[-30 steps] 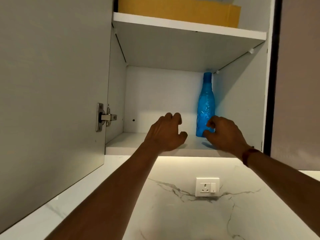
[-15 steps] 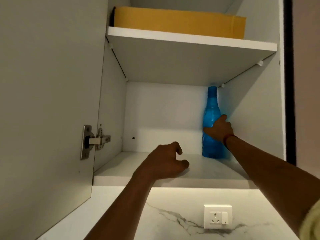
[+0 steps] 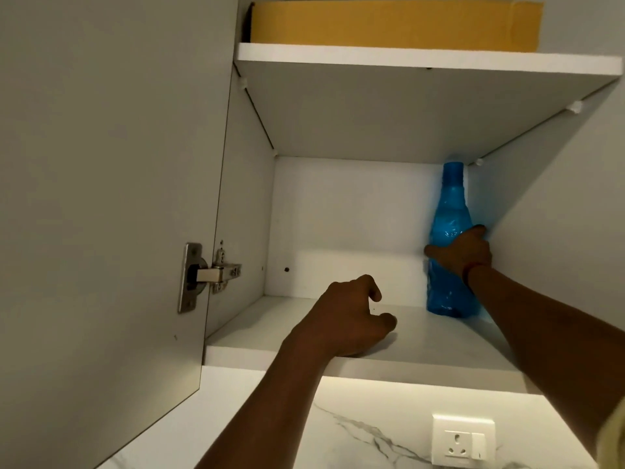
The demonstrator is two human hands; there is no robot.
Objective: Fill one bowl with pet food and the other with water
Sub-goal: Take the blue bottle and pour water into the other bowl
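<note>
Right, the right hand [image 3: 461, 253] is up inside the open cabinet, with fingers and thumb wrapped round the middle of the blue bottle [image 3: 448, 204]. It's a firm grip on the waist, and a dark band [image 3: 473, 268] shows at the wrist. The bottle stands upright on the lower shelf [image 3: 270, 346], tucked into the back right corner, close to the right wall, and its cap reaches nearly to the underside of the shelf above.

Over to the left hand [image 3: 348, 319]: it's low at the front of that same shelf with fingers loosely curled and nothing in them, well apart from the bottle. Whether the palm actually presses on the board, I can't tell.

Moving outward, the cabinet door [image 3: 101, 198] is swung wide on the left, and its metal hinge [image 3: 206, 275] is in plain sight. On the upper shelf [image 3: 406, 59] lies a flat yellow box [image 3: 389, 25]. Below the cabinet there's a lit marble wall [image 3: 355, 418] with grey veins, and a white socket [image 3: 463, 441] is mounted on it at the lower right.
</note>
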